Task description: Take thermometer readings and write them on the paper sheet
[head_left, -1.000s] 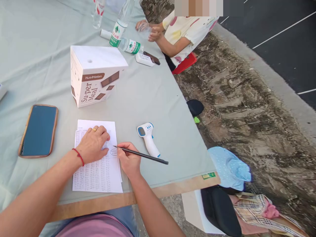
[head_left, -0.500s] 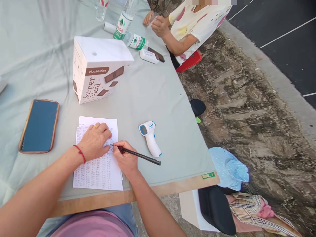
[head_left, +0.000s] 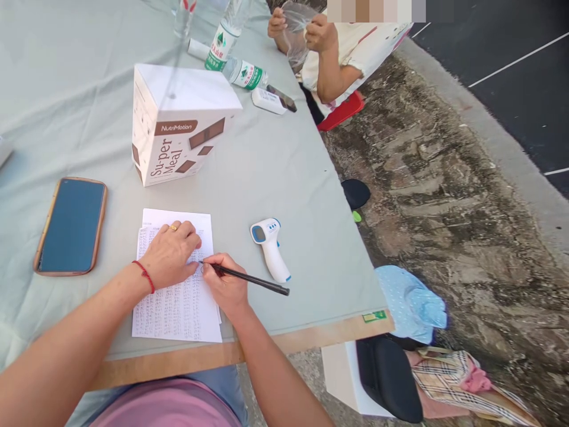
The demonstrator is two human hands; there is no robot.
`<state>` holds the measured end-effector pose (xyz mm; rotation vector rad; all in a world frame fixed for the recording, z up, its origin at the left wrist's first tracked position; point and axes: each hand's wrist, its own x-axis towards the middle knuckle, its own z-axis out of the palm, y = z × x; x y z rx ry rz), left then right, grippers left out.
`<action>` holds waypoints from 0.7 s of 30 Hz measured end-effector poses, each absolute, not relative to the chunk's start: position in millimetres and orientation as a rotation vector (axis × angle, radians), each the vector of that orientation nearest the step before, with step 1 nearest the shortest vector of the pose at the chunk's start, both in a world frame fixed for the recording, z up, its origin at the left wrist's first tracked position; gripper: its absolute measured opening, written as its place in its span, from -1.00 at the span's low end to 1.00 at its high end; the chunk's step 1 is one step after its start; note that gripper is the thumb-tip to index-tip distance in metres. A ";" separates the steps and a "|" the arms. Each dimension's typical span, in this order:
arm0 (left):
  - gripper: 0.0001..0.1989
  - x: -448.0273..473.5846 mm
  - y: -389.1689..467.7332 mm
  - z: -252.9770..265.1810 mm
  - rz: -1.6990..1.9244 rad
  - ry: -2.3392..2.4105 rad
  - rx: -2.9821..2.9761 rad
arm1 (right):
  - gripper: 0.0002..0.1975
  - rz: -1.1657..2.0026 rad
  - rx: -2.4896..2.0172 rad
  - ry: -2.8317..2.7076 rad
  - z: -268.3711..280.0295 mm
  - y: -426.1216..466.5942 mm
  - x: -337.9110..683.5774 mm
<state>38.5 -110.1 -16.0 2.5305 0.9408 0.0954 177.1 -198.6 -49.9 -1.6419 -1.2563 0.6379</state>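
My left hand lies on the upper part of the printed paper sheets, fingers stretched out and a little curled at the tips. It wears a ring and a red wrist string. My right hand rests at the sheets' right edge, closed around a black pen. The pen's tip touches or nearly touches the paper close to my left thumb. Dense rows of small print cover the top sheet, partly hidden by my left hand. To the right of the pen lies a white and blue infrared thermometer.
A phone in a brown case lies left. A white box stands behind the papers, with water bottles and a small white device beyond. Another person's hands hold a clear plastic bag. The table edge runs in front.
The other person's hands have risen and moved apart, and the clear plastic between them is spread wider. My hands, the pen and the papers have stayed nearly still.
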 end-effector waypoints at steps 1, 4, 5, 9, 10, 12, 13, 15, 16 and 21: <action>-0.75 38.6 -110.0 -16.0 0.099 0.940 2.530 | -0.93 0.637 -1.646 -1.246 -49.9 -198.6 177.1; -0.77 38.7 -109.9 -16.3 0.118 0.933 2.525 | -0.92 0.625 -1.662 -1.218 -50.5 -198.3 176.9; -0.77 38.6 -109.9 -16.4 0.120 0.930 2.523 | -0.93 0.624 -1.666 -1.217 -50.9 -198.2 176.8; -0.78 37.9 -110.0 -17.2 0.132 0.921 2.533 | -0.93 0.617 -1.684 -1.216 -51.9 -197.6 176.7; -0.78 37.8 -110.1 -17.5 0.141 0.920 2.539 | -0.93 0.617 -1.688 -1.217 -51.8 -197.5 176.9; -0.78 37.6 -110.1 -17.7 0.151 0.922 2.548 | -0.94 0.635 -1.687 -1.231 -51.2 -197.6 177.4; -0.78 37.6 -110.1 -17.6 0.147 0.924 2.549 | -0.94 0.646 -1.682 -1.239 -50.8 -197.8 177.7; -0.77 37.8 -110.1 -16.9 0.124 0.929 2.542 | -0.94 0.648 -1.674 -1.234 -50.3 -198.1 178.2; -0.76 37.9 -110.0 -16.3 0.110 0.931 2.537 | -0.93 0.640 -1.673 -1.224 -50.2 -198.3 178.3; -0.75 38.3 -110.0 -15.0 0.088 0.937 2.532 | -0.95 0.614 -1.670 -1.230 -52.1 -199.1 178.1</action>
